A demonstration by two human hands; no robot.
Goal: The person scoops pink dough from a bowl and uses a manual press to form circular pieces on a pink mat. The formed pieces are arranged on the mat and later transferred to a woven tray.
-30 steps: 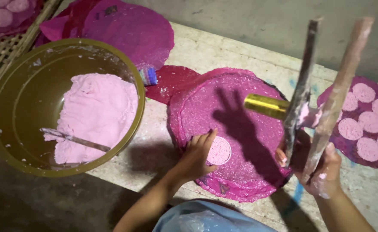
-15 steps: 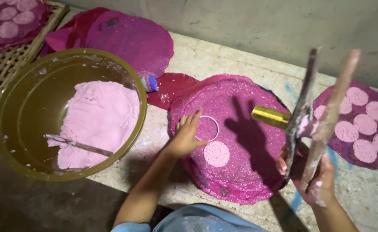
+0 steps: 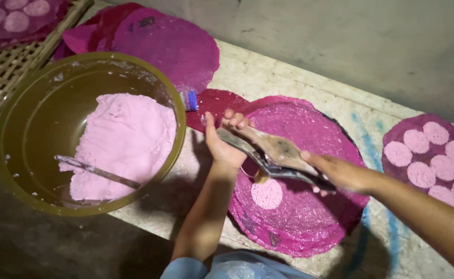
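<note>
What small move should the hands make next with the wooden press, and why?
Probably squeeze the wooden press down firmly. The left hand holds its far end and the right hand its handles, low over the magenta sheet, just beside one flat pink disc.

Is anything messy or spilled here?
Nothing is spilled. Pink dough sits heaped to one side of the bowl, whose inner wall is smeared. A spoon lies in it.
</note>
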